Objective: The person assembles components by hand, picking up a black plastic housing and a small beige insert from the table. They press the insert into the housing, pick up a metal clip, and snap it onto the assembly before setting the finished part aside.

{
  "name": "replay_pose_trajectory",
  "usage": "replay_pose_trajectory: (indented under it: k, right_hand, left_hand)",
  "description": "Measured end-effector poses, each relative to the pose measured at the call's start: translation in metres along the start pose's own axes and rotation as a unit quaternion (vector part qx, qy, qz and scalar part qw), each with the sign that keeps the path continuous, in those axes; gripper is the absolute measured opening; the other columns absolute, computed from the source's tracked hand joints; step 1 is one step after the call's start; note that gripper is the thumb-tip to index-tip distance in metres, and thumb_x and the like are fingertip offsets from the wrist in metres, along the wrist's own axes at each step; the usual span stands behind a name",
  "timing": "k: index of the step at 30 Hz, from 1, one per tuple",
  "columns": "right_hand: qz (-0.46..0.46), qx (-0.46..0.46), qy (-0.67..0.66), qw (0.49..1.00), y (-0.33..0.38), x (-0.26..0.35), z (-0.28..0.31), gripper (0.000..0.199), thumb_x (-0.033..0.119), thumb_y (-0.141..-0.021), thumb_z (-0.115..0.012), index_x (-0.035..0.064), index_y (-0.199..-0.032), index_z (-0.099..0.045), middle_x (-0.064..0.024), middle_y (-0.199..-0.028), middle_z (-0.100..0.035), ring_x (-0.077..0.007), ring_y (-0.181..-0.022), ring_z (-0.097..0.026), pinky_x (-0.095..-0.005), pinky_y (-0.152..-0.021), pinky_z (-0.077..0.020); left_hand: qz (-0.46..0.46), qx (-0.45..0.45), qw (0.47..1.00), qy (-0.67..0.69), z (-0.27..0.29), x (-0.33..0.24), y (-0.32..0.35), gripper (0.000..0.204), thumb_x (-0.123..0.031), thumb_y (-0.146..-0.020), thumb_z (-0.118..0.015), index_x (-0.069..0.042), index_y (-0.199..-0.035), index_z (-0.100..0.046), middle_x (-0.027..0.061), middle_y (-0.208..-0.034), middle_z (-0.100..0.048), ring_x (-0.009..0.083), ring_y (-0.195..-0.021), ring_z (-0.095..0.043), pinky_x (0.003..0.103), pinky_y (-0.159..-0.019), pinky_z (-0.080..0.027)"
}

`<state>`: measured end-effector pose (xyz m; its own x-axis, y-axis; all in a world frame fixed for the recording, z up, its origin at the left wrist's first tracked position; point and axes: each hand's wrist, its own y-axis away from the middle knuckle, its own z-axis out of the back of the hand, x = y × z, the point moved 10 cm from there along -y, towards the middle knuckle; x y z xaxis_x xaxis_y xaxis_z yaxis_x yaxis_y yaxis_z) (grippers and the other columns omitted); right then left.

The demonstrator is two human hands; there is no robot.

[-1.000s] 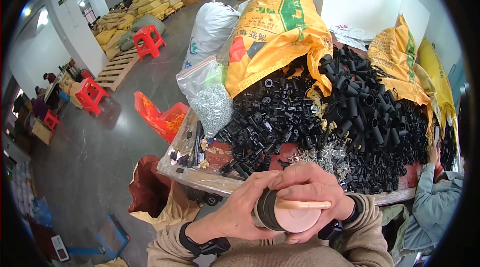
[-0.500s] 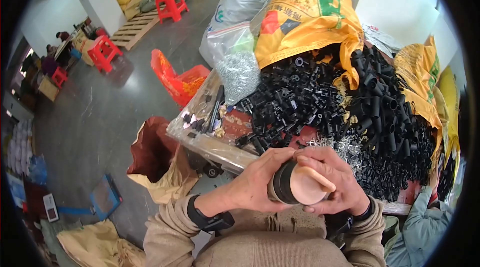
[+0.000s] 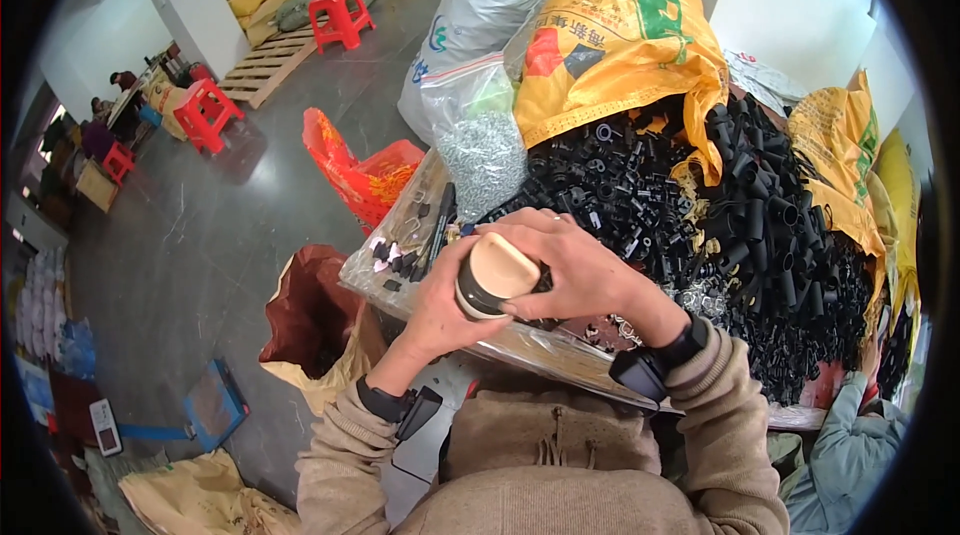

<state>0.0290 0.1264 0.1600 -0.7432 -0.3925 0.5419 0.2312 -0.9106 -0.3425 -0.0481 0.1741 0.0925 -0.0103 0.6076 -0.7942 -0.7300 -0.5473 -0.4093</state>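
The lidded cup (image 3: 498, 277) had shifted leftward and sat between the curled fingers of left hand (image 3: 438, 300) and right hand (image 3: 578, 267), both gripping it, seemingly stiff, smooth, best held around its dark band (image 3: 477, 297).

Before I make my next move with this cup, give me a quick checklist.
1. Left hand around the cup's side: ok.
2. Right hand on the cup: ok, thumb on the near side.
3. Lid on top: ok.
4. Lid sealed tight: cannot tell.
5. Table beyond the hands free of parts: not ok, black parts are heaped there.
6. Cup's underside clear of the table: cannot tell, hidden.
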Motion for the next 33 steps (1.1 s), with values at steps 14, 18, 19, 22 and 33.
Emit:
replay_pose_trajectory:
  k: [14,18,19,22,33]
  right_hand:
    - [0.037,0.006,-0.121,0.992,-0.045,-0.035,-0.017,0.062,0.031,-0.062,-0.073,0.001,-0.111,-0.05,-0.0132,-0.101,-0.055,-0.0291,-0.093,-0.054,-0.0349,-0.08,-0.043]
    - [0.046,0.025,-0.134,0.99,-0.052,-0.04,-0.02,0.062,0.03,-0.062,-0.073,0.001,-0.111,-0.05,-0.013,-0.102,-0.055,-0.0286,-0.094,-0.053,-0.0346,-0.082,-0.0424]
    - [0.051,0.028,-0.129,0.99,-0.053,-0.043,-0.019,0.062,0.029,-0.062,-0.074,0.001,-0.111,-0.05,-0.0129,-0.103,-0.055,-0.0285,-0.095,-0.053,-0.0345,-0.082,-0.0423]
    - [0.057,0.025,-0.133,0.989,-0.052,-0.051,-0.019,0.062,0.028,-0.061,-0.074,0.001,-0.111,-0.05,-0.0128,-0.104,-0.055,-0.0284,-0.096,-0.053,-0.0343,-0.083,-0.042]
    - [-0.003,0.048,-0.157,0.986,-0.033,-0.075,-0.018,0.063,0.027,-0.059,-0.076,0.0011,-0.11,-0.051,-0.0132,-0.105,-0.055,-0.0283,-0.098,-0.053,-0.0348,-0.084,-0.0418]
  left_hand:
    - [0.067,-0.061,0.995,-0.036,0.021,0.042,-0.013,0.079,-0.018,-0.052,-0.077,-0.002,-0.118,-0.037,0.0155,-0.107,-0.052,0.0271,-0.099,-0.054,0.036,-0.083,-0.043]
    - [0.074,-0.062,0.995,-0.026,0.022,0.046,-0.015,0.079,-0.019,-0.052,-0.077,-0.002,-0.118,-0.037,0.0163,-0.107,-0.051,0.0279,-0.099,-0.054,0.037,-0.083,-0.043]
    - [0.079,-0.064,0.995,-0.024,0.021,0.048,-0.017,0.079,-0.019,-0.052,-0.077,-0.002,-0.118,-0.036,0.0163,-0.107,-0.051,0.028,-0.099,-0.053,0.037,-0.083,-0.043]
    - [0.09,-0.068,0.993,-0.019,0.015,0.05,-0.02,0.079,-0.019,-0.053,-0.076,-0.002,-0.118,-0.036,0.0163,-0.107,-0.05,0.0281,-0.099,-0.053,0.037,-0.084,-0.043]
    - [0.108,-0.096,0.989,-0.039,-0.008,0.041,-0.019,0.075,-0.019,-0.056,-0.074,-0.002,-0.118,-0.035,0.0169,-0.106,-0.048,0.0297,-0.098,-0.052,0.037,-0.082,-0.042]
